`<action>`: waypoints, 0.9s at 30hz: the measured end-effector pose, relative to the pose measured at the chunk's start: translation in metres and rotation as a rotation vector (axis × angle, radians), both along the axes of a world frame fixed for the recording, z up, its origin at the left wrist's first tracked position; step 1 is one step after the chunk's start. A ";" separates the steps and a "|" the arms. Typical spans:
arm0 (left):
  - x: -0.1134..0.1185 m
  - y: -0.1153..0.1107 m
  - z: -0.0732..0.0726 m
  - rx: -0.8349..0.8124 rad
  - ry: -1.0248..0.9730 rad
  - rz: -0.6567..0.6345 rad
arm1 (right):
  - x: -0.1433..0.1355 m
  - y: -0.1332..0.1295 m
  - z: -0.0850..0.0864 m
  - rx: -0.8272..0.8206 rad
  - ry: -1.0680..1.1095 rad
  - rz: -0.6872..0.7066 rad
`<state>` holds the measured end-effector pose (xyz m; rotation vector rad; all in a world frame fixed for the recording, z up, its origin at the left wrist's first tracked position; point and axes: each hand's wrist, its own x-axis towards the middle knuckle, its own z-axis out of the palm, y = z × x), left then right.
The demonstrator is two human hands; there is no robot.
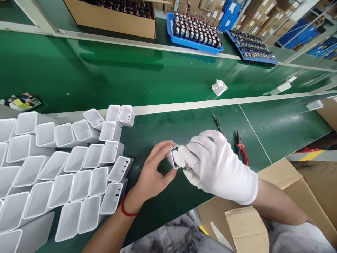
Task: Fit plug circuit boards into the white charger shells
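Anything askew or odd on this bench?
One white case at the back of the left group sits skewed to its neighbours. A loose jumble of small items lies untidily at far left. Mismatch: the right hand is gloved, the left hand bare.

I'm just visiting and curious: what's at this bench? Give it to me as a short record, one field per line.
Left hand: bare left hand, red band at the wrist, holding a small white casing
Right hand: gloved right hand, fingers at the casing's open end; their grip is partly hidden
Left side: rows of white containers, open ends toward the camera
Tools: red-handled pliers; a dark tool, partly behind the glove
Shelf: blue tray packed with small parts
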<state>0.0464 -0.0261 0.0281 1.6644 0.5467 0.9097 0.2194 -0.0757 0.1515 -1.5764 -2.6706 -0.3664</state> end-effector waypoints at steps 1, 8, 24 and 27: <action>0.000 0.000 0.000 -0.001 0.002 -0.002 | 0.000 0.000 0.000 0.000 -0.008 -0.002; 0.001 0.000 0.002 -0.019 0.000 -0.016 | -0.001 -0.006 0.001 -0.048 -0.060 -0.007; 0.001 0.000 0.001 -0.003 0.036 -0.020 | -0.002 -0.004 0.003 -0.026 -0.036 -0.019; 0.002 0.000 0.001 -0.007 0.039 -0.018 | 0.000 -0.006 0.002 -0.037 -0.044 -0.017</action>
